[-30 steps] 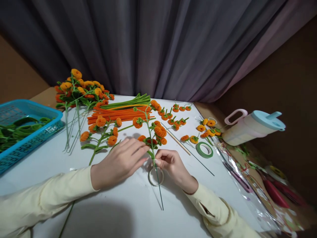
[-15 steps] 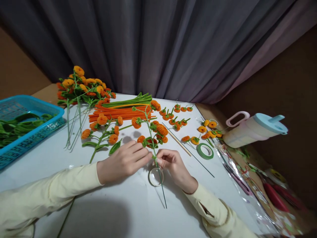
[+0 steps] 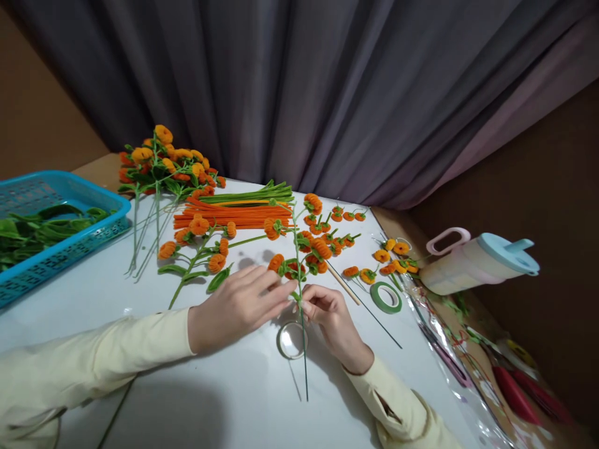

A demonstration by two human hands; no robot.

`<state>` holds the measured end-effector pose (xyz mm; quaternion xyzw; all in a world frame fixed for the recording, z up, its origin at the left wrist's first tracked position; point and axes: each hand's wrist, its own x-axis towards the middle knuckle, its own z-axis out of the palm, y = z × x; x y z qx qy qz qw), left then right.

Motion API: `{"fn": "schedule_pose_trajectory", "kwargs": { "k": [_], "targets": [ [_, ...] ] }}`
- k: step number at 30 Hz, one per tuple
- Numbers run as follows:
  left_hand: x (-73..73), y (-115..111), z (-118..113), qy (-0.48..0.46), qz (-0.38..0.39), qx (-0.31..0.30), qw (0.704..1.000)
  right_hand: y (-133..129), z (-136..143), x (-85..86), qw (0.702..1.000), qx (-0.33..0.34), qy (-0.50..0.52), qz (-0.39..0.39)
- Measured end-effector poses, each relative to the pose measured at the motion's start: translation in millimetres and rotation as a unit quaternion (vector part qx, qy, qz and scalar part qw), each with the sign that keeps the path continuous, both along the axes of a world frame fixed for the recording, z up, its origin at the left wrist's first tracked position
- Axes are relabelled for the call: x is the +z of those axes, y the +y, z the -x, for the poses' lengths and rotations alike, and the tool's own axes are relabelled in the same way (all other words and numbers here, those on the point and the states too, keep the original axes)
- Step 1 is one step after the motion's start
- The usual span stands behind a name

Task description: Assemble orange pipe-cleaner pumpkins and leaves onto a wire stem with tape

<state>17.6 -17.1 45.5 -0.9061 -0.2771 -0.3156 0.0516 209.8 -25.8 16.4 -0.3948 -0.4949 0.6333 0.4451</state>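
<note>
My right hand (image 3: 334, 321) pinches the thin green stem of an orange pipe-cleaner flower spray (image 3: 298, 249) between thumb and fingertips. From the other side, my left hand (image 3: 241, 305) has its fingers closed in on the same stem, just above; its thumb is hidden. The spray stands nearly upright, orange blooms at its upper part and bare dark wire (image 3: 306, 374) running down below my hands. Right behind that wire is a roll of tape (image 3: 279, 342), seen as a ring. A finished-looking flower branch (image 3: 191, 268) and a loose green leaf (image 3: 218, 279) lie left of the spray.
A blue basket (image 3: 120, 219) of green leaves stands left. Behind lie a flower bunch (image 3: 163, 134) and orange pipe cleaners (image 3: 224, 217). Rightward are small blooms (image 3: 381, 255), a green tape roll (image 3: 392, 307), a wooden stick (image 3: 344, 284), a tumbler (image 3: 452, 268) and red-handled pliers (image 3: 515, 393).
The view has shifted slightly. The spray has turned more upright, its lower wire end swinging left. My left fingers look a little straighter; my right hand keeps its pinch.
</note>
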Motion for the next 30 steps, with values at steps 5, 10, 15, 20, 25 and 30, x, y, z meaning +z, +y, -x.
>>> {"fn": "schedule_pose_trajectory", "kwargs": {
  "k": [5, 10, 15, 20, 25, 30],
  "targets": [
    [16.4, -8, 5, -0.074, 0.123, 0.029, 0.989, 1, -2, 2.7, 1.000, 0.009, -0.002, -0.006],
    [24.9, -6, 13, -0.098, 0.454, 0.077, 0.882, 2, -3, 0.0, 0.999, 0.015, 0.027, 0.025],
    [16.5, 13, 27, -0.167, 0.734, -0.006, 0.659, 3, -3, -0.3, 0.998, 0.008, 0.027, 0.049],
    [-20.9, 25, 13, -0.295, 0.780, -0.099, 0.543, 1, 0, 1.6, 0.999, 0.025, 0.009, 0.039],
    [-38.9, 21, -9, -0.395, 0.752, -0.146, 0.507, -2, 1, 4.9, 0.999, 0.002, -0.037, -0.018],
    [-33.2, 5, -19, -0.439, 0.739, -0.166, 0.483, -5, 4, 4.1, 0.996, -0.024, -0.074, -0.047]
  ]
}}
